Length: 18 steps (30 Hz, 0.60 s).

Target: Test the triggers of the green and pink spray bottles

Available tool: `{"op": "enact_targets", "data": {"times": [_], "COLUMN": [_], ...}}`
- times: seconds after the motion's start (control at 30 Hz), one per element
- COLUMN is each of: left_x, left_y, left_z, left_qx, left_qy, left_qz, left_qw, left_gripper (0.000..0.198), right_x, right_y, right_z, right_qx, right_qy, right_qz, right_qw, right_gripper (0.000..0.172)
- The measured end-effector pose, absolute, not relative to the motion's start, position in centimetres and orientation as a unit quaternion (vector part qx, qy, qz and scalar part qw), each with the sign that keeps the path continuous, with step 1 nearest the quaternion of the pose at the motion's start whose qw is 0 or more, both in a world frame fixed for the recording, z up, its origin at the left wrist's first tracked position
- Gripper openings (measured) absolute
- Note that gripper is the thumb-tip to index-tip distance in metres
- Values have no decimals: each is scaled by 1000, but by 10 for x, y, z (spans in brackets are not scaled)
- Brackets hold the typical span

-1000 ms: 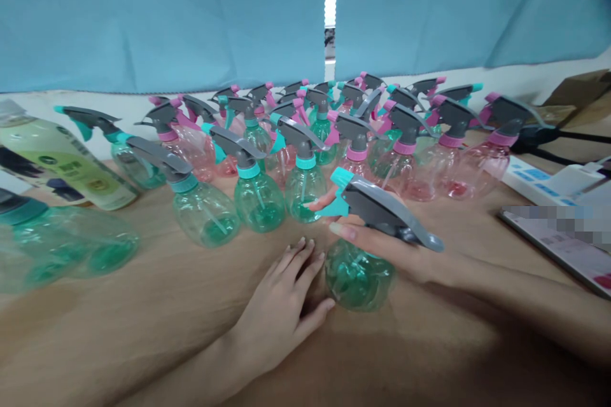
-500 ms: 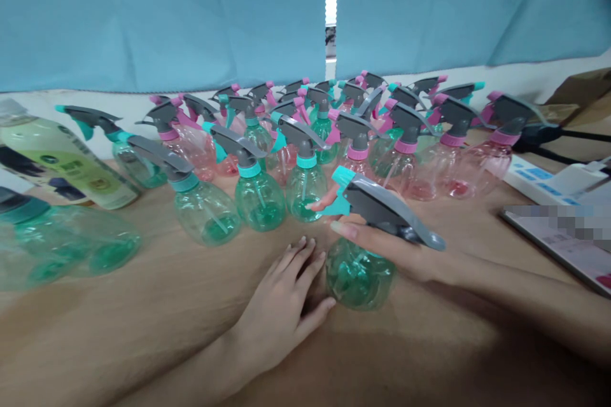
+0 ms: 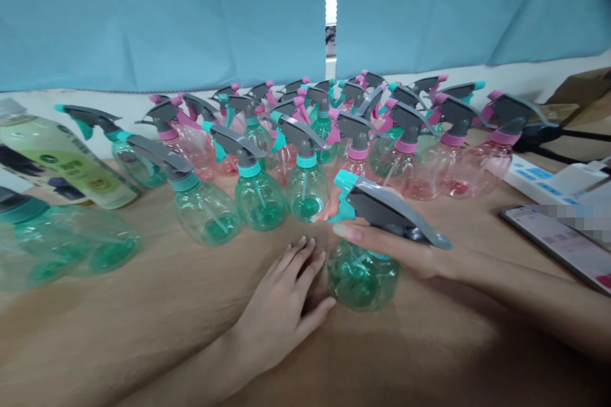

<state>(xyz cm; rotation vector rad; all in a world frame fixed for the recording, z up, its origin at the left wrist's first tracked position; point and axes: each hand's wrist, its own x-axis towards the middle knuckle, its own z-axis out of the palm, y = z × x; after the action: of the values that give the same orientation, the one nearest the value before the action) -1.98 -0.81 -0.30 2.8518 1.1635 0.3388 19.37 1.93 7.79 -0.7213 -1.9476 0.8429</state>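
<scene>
My right hand [image 3: 401,248] is wrapped round the neck of a green spray bottle [image 3: 363,283], under its grey trigger head with a turquoise nozzle and trigger. Some of its fingers are hidden behind the head. Flat on the table [image 3: 200,305], my left hand [image 3: 284,299] lies open just left of that bottle, its fingers stretched forward and holding nothing. Beyond the hands stand a green spray bottle [image 3: 307,194] and another green spray bottle [image 3: 260,200], both with turquoise collars.
Several pink spray bottles [image 3: 422,172] and green ones crowd the back. A large labelled bottle [image 3: 71,159] and more green bottles [image 3: 67,245] are at left. A phone [image 3: 563,238] and a white power strip [image 3: 539,178] lie at right. A blue curtain [image 3: 167,19] hangs behind.
The spray bottle in my right hand has shifted slightly to the right, and its head with it. My left hand keeps its place. The phone's screen looks different.
</scene>
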Motion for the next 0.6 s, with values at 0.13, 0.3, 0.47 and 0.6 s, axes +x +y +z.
{"op": "enact_targets", "data": {"times": [0.13, 0.3, 0.47, 0.6], "left_x": [-20, -20, -20, -20], "left_y": [-8, -8, -9, -9], "left_z": [-2, -1, -2, -2], "left_qx": [920, 921, 919, 920], "left_qy": [377, 376, 379, 377], "left_qz": [103, 101, 103, 102], "left_qw": [21, 22, 27, 19], "left_gripper": [50, 51, 52, 52], "right_x": [194, 194, 194, 193], "right_y": [18, 16, 15, 15], "right_z": [75, 74, 81, 81], "right_qx": [-315, -327, -314, -313], "right_qy": [-773, -765, -776, -772], "right_qz": [354, 366, 348, 337], "right_qw": [422, 416, 422, 439], "right_gripper": [11, 16, 17, 6]}}
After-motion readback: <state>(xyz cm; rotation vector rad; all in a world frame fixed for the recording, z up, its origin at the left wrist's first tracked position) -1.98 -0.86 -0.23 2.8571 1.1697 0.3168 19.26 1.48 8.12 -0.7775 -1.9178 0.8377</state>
